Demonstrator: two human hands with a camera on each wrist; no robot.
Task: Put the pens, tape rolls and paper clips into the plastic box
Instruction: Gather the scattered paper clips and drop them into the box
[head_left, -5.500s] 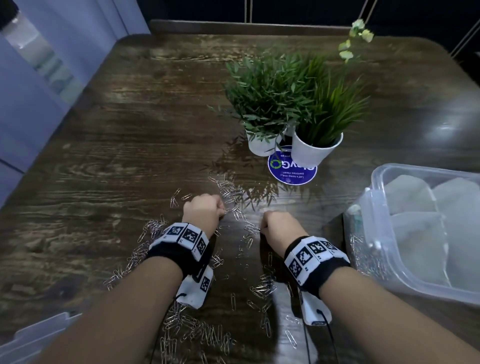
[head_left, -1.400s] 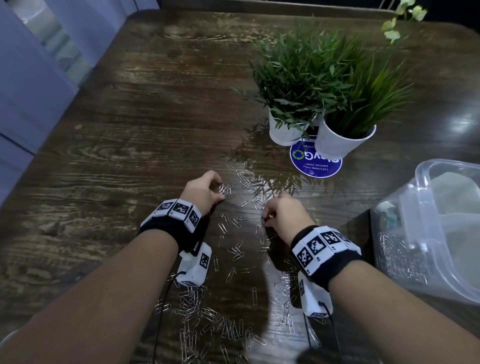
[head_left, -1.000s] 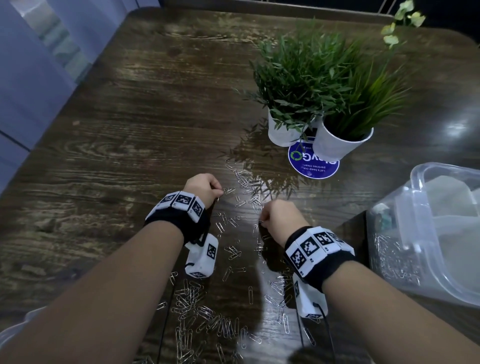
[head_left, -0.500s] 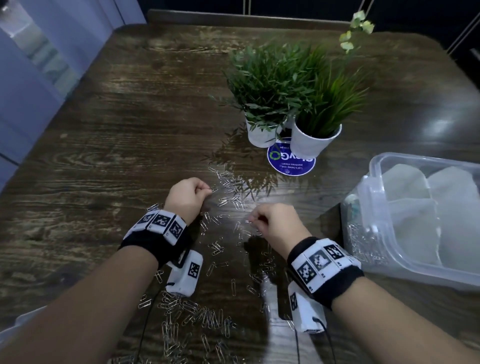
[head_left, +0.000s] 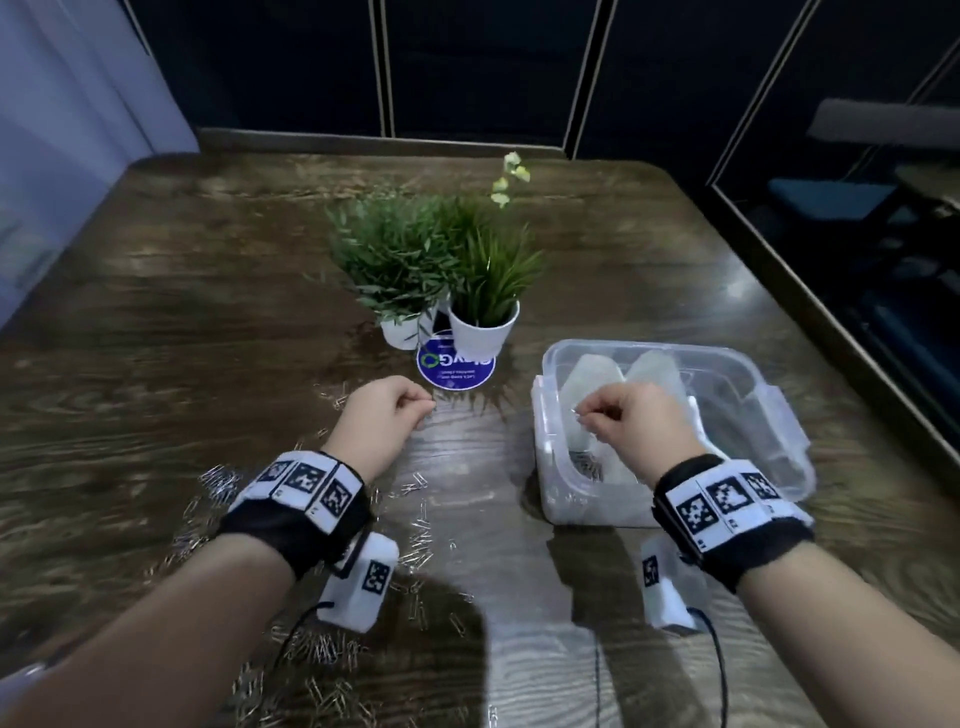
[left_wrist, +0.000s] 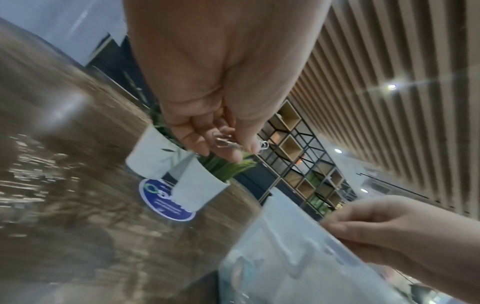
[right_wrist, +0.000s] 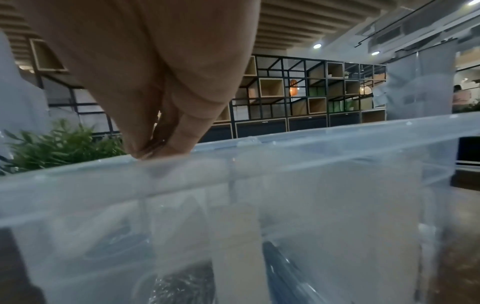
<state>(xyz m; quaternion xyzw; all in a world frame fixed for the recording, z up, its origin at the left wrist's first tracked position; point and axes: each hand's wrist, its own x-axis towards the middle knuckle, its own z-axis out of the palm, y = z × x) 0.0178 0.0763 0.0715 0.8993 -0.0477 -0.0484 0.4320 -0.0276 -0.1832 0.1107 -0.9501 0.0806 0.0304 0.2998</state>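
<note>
Head cam looks down over table (head_left: 156, 312); both wrist cams sit low, close, sharing plastic box (head_left: 774, 415).

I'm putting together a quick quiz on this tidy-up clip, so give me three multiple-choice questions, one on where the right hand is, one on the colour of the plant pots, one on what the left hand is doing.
1. Where is the right hand?
A. over the clear plastic box
B. flat on the dark wooden table
C. on a plant

2. What colour are the two small plant pots?
A. black
B. white
C. red

3. What state is the left hand in?
A. flat and open
B. pinching silver metal paper clips
C. gripping a pen

Answers: 1 A, the head view shows it above the box; 2 B, both pots are white; 3 B, the left wrist view shows clips between thumb and fingers.
</note>
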